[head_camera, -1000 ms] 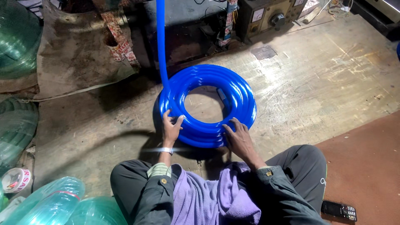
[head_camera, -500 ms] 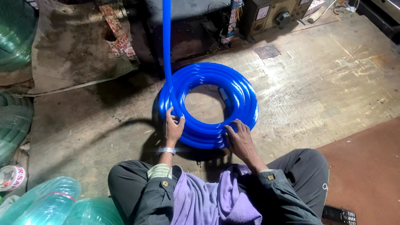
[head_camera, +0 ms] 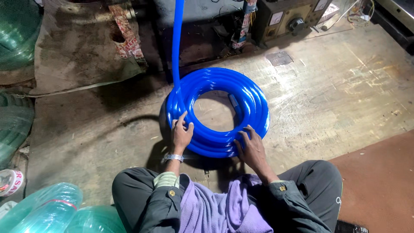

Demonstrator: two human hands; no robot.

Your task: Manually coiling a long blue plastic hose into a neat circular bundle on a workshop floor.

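Your left hand [head_camera: 182, 134] lies spread-fingered on the near-left turns of the blue hose coil [head_camera: 254, 103], flat on the floor just beyond your knees, your right hand [head_camera: 251, 149] likewise on the near-right, while the free hose length [head_camera: 176, 43] rises far-left.

The glossy blue plastic hose [head_camera: 176, 39] rising from its coil leaves the picture's top edge, the near arc of the coil lies under the left hand [head_camera: 181, 134] and right hand [head_camera: 251, 149], and the pale green translucent hose coils [head_camera: 47, 211] are cropped at bottom left.
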